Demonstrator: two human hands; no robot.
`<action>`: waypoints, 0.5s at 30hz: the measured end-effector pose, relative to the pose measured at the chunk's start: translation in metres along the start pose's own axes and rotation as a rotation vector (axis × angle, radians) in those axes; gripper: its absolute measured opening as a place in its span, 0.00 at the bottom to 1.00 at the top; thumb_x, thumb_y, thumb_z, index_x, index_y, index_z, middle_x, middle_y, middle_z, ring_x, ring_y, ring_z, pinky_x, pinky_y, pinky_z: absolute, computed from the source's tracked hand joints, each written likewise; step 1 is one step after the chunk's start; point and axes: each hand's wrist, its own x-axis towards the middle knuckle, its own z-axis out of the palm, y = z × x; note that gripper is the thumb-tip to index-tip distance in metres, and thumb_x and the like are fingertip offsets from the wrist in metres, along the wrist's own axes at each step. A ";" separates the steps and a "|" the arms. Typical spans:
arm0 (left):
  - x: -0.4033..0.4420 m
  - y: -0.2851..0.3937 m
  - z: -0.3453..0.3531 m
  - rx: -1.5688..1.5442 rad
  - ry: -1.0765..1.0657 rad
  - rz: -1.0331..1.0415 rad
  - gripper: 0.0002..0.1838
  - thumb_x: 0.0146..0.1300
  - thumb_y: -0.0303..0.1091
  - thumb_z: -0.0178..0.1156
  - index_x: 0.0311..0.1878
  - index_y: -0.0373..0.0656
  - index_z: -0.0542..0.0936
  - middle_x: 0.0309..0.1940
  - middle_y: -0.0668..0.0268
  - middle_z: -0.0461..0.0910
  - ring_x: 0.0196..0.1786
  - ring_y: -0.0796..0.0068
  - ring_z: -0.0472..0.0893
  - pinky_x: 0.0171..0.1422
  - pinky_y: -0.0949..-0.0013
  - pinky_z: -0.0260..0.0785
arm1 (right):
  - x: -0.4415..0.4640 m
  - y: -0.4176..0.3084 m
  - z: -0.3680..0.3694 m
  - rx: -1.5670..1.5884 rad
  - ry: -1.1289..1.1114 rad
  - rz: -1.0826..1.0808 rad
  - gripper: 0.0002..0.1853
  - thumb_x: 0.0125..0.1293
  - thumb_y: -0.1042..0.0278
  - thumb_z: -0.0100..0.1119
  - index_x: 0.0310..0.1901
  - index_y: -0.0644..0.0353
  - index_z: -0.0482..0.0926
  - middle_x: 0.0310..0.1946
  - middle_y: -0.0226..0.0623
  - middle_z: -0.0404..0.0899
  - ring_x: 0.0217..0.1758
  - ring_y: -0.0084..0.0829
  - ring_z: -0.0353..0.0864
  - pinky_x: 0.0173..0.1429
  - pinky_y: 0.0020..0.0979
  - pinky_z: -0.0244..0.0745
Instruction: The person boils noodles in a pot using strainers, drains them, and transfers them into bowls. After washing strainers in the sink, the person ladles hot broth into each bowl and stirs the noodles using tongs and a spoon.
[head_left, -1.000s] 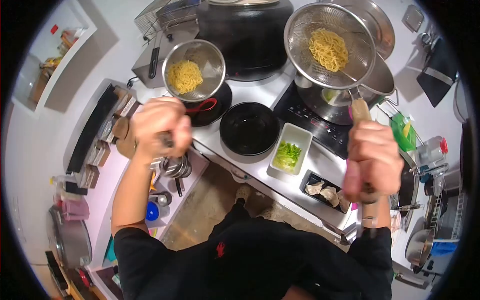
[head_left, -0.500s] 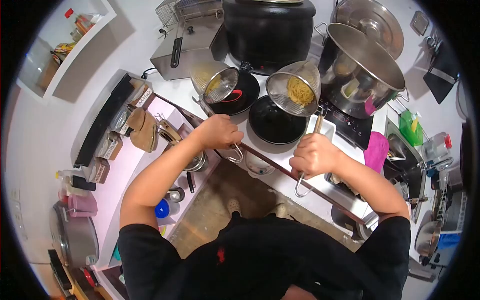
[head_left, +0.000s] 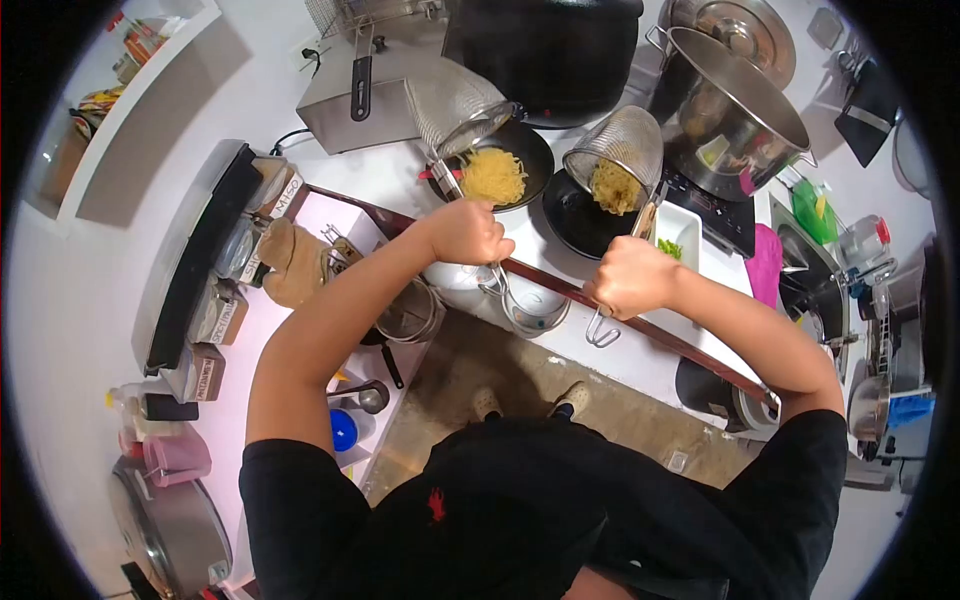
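Note:
My left hand is wrapped round the handle of a noodle strainer, whose mesh basket is tipped over the left black bowl. Yellow noodles lie in that bowl. The handle of a second noodle strainer is gripped in my right hand. Its basket tilts mouth-down above the right black bowl, and a clump of noodles hangs at its mouth. Whether this clump touches the bowl I cannot tell. A red utensil end shows at the left bowl's edge, partly hidden by the strainer handle.
Behind the bowls stand a large black pot and a steel fryer. A tall steel stockpot is at the right by an induction cooker. A white dish with chopped greens sits beside the right bowl.
Both strainers have been tipped further over. Noodles from the left one now lie in the left bowl, and those in the right one have slid to its mouth. The camera view has shifted.

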 end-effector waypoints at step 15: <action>-0.017 0.000 -0.114 -0.052 0.184 -0.078 0.08 0.42 0.37 0.57 0.17 0.51 0.67 0.13 0.74 0.65 0.18 0.74 0.70 0.26 0.72 0.64 | 0.048 -0.024 -0.011 -0.138 -0.390 0.167 0.05 0.40 0.65 0.61 0.18 0.55 0.81 0.20 0.38 0.81 0.26 0.38 0.83 0.29 0.36 0.76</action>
